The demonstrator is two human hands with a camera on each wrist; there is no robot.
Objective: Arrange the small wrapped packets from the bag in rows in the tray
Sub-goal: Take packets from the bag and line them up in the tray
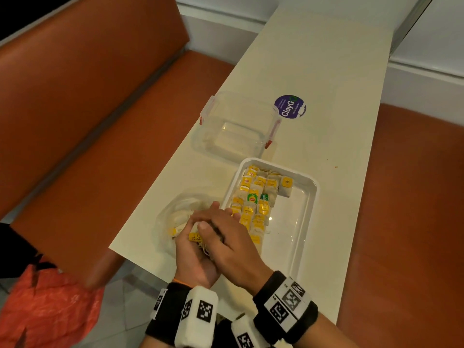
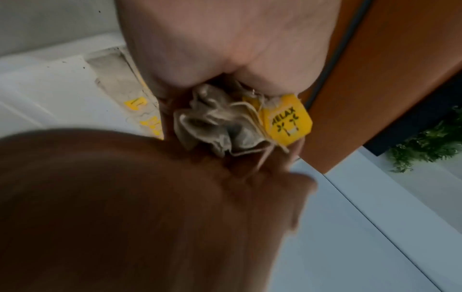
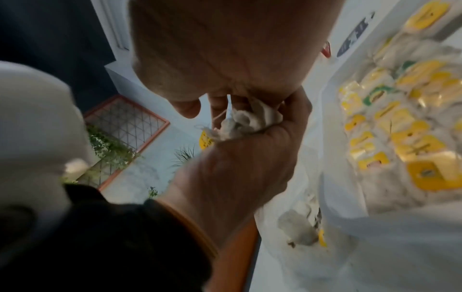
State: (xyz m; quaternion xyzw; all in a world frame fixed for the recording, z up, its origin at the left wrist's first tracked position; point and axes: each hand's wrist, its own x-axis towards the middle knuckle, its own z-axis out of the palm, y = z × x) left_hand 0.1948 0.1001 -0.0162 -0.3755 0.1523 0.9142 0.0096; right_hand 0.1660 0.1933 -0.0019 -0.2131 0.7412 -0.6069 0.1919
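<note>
Near the table's front edge, my left hand (image 1: 193,257) lies palm up and cups a crumpled bundle of packets (image 2: 215,126) with a yellow tag (image 1: 195,237). My right hand (image 1: 231,237) lies across it, its fingers pinching into the same bundle of packets (image 3: 247,120). Both hands hover between the clear plastic bag (image 1: 173,212), which holds more packets, and the white tray (image 1: 311,192). Rows of yellow-tagged packets (image 1: 256,197) fill the tray's left half; its right half is bare. Those rows of packets (image 3: 400,118) also show in the right wrist view.
A clear lidded container (image 1: 213,104) stands behind the tray, with a round purple sticker (image 1: 290,106) on the table beside it. Orange benches (image 1: 75,121) flank the narrow cream table. A red-orange bag (image 1: 50,310) lies at the lower left.
</note>
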